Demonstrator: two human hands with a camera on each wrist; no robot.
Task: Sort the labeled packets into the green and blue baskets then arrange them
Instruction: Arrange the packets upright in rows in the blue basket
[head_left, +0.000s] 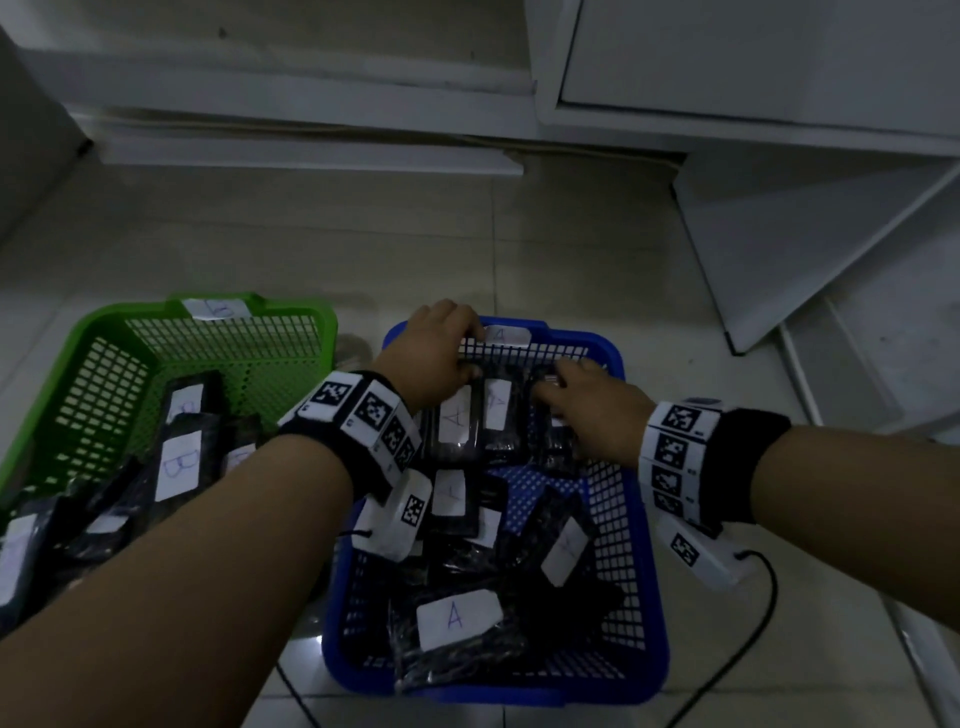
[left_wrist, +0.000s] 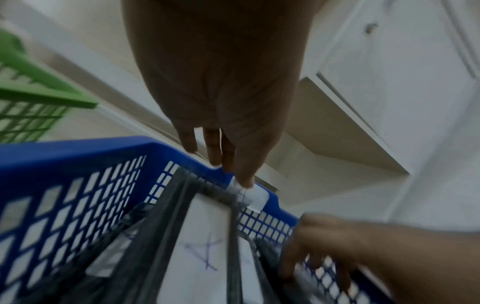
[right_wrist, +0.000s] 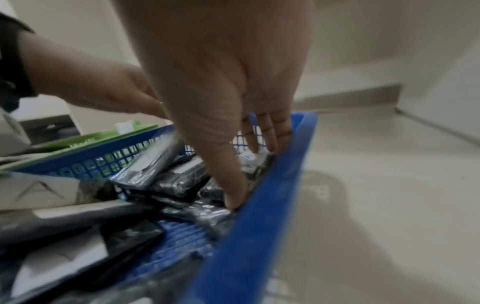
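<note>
1. The blue basket (head_left: 641, 545) sits on the tiled floor (head_left: 519, 249), just beside the green basket (head_left: 104, 332).
2. The left hand (head_left: 434, 348) rests at the blue basket's far rim, its fingers straight over the edge, its thumb on an upright "A" packet (head_left: 456, 421).
3. The right hand (head_left: 597, 405) reaches into the far right corner, fingers extended and pressing on a dark packet (head_left: 553, 441) there.
4. Loose "A" packets (head_left: 457, 618) lie near the near wall.
5. "B" packets (head_left: 179, 462) lie heaped in the green basket.
</note>
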